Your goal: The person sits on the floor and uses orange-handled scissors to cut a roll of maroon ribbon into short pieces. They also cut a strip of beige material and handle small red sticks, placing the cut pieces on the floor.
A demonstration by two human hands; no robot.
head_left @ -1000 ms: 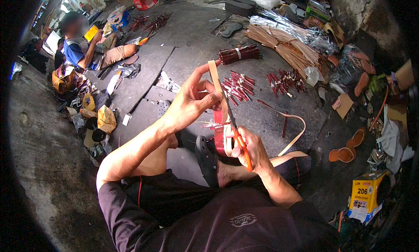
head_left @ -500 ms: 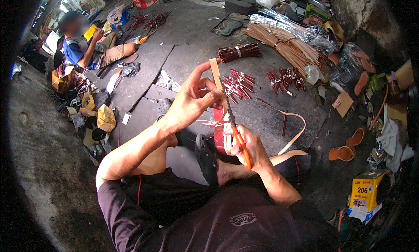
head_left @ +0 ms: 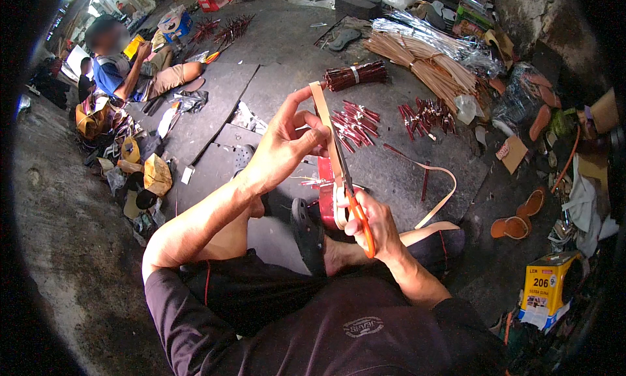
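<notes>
The left hand (head_left: 287,138) was raised in front of the body, its thumb and fingers pinched on the upper part of a tan strip (head_left: 329,131), with the forefinger laid up along the strip's top end. The right hand (head_left: 375,223) was closed through the orange handles of a pair of scissors (head_left: 349,193), whose blades ran up along the strip's lower part; whether the blades were open or shut could not be told.

The strip was held nearly upright between the two hands, above a dark red block (head_left: 326,200) near the foot in a dark sandal (head_left: 306,236). It was judged to be light, thin and limp, likely to flop or twist if gripped only at one end, so a hold close above the cut line was judged best, with the fingertips kept clear of the blades. Its edges looked narrow and easily nicked.

Further out, loose dark red cut pieces (head_left: 355,122) and a tied bundle (head_left: 355,75) lay on the dark mat (head_left: 215,96), with a long curled strip (head_left: 443,187) to the right. Open room was seen mainly on the mat to the left and ahead; the right side was crowded by bundled tan strips (head_left: 424,63), sandal soles (head_left: 512,226) and a yellow box (head_left: 548,285). Another person (head_left: 120,73) was seated well apart at the upper left.
</notes>
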